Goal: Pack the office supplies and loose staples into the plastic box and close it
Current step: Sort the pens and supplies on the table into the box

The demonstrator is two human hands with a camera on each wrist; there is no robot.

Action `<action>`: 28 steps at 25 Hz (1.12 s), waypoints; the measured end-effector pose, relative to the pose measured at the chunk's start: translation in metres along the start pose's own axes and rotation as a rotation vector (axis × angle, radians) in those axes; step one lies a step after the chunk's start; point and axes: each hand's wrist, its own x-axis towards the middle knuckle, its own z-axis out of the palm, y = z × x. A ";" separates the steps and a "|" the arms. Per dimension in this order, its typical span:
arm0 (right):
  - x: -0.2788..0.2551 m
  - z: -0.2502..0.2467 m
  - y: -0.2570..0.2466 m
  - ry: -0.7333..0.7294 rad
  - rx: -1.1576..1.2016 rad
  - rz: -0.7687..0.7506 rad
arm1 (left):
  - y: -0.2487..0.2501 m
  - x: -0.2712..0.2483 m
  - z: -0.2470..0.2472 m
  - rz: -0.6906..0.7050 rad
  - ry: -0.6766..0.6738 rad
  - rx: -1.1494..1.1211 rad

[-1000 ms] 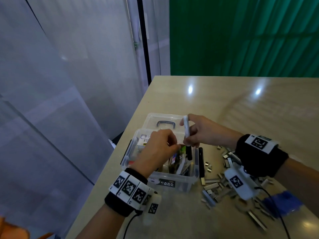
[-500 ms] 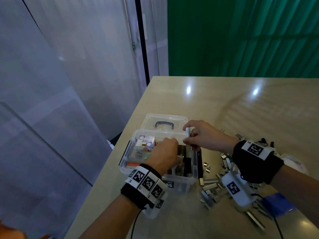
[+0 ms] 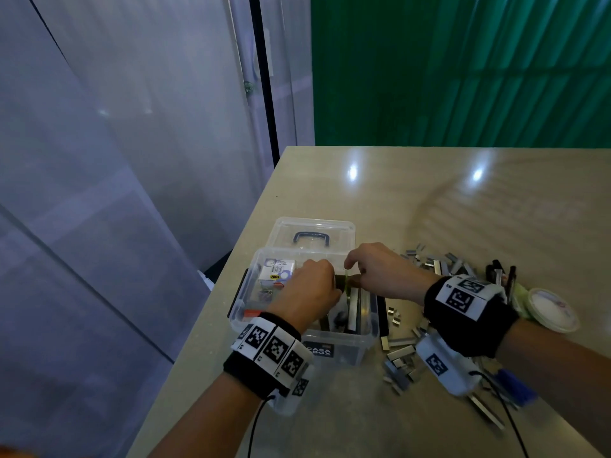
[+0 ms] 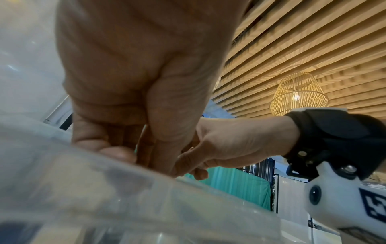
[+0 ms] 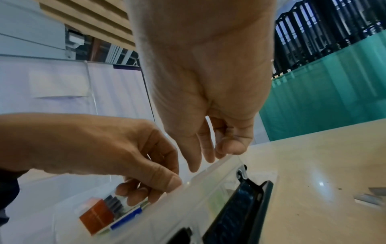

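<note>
Head view: both the left hand (image 3: 309,292) and right hand (image 3: 380,272) reach, fingers curled, into the plastic box (image 3: 337,342), grasp unclear.

Table (image 3: 429,193) (box (image 3: 350,345), staples (image 3: 401,353))

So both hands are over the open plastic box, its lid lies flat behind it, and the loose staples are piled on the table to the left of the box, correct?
Not quite. The loose staples lie to the right of the plastic box, not the left; the head view shows it. The rest holds: the left hand and right hand are over the open box, and its lid lies flat behind it on the table.
</note>
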 end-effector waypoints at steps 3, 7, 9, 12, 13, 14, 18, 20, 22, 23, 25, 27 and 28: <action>-0.009 -0.011 0.005 0.025 0.045 -0.011 | 0.003 0.004 -0.002 0.056 0.055 0.001; -0.037 -0.032 0.023 0.028 0.138 0.000 | 0.029 0.004 -0.005 0.165 0.125 -0.002; -0.055 -0.044 0.039 0.032 0.168 0.012 | 0.050 0.003 -0.005 0.228 0.152 -0.021; -0.081 -0.058 0.065 0.030 0.191 0.044 | 0.081 0.000 0.000 0.287 0.169 -0.046; -0.089 -0.061 0.075 0.028 0.194 0.053 | 0.092 0.000 0.002 0.301 0.173 -0.043; -0.098 -0.063 0.086 0.026 0.195 0.065 | 0.103 0.000 0.005 0.310 0.178 -0.040; -0.131 -0.069 0.133 0.001 0.197 0.103 | 0.145 0.001 0.024 0.316 0.162 -0.028; -0.145 -0.069 0.160 -0.008 0.204 0.149 | 0.162 -0.001 0.039 0.312 0.123 -0.023; -0.160 -0.063 0.189 -0.007 0.237 0.193 | 0.176 -0.004 0.062 0.280 0.067 -0.016; -0.167 -0.058 0.202 -0.006 0.261 0.215 | 0.181 -0.005 0.074 0.263 0.041 -0.013; -0.179 -0.044 0.224 -0.020 0.304 0.261 | 0.183 -0.005 0.097 0.220 0.009 -0.026; -0.188 -0.030 0.242 -0.044 0.317 0.286 | 0.182 -0.003 0.113 0.177 -0.009 -0.042; -0.191 -0.023 0.249 -0.049 0.317 0.294 | 0.180 -0.002 0.118 0.166 -0.011 -0.046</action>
